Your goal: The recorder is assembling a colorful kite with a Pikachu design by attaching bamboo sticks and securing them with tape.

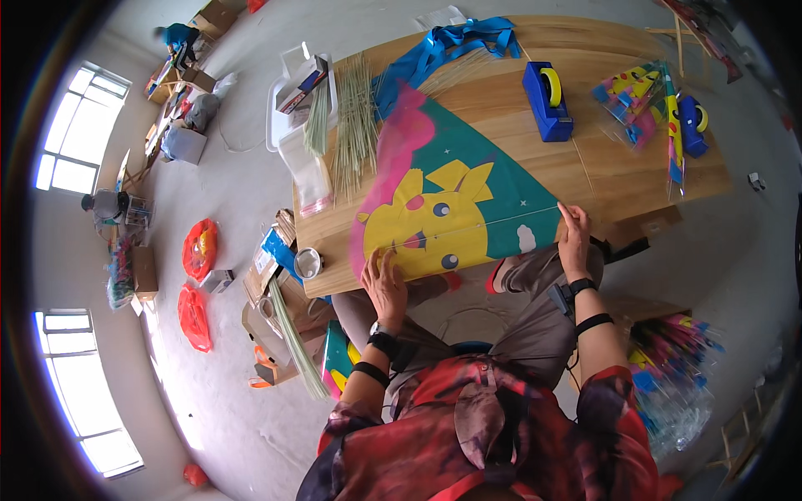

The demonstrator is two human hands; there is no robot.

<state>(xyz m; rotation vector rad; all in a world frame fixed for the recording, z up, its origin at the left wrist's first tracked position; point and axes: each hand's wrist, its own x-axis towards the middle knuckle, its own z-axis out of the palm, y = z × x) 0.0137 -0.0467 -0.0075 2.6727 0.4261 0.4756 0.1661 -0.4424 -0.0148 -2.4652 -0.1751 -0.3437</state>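
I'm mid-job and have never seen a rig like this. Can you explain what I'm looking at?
There's no machine here: a person works with two bare hands. The single picture comes from a wide fisheye camera on their head, looking down, so edges bend near the rim. Picture left is their left.

On the wooden table lies a triangular sheet, teal and pink with a yellow cartoon face. The left hand rests on its near edge; the right hand has its fingertips at the right corner, though I can't tell how firmly they grip.

Also on the table are thin pale sticks, blue strips and a blue tape dispenser.
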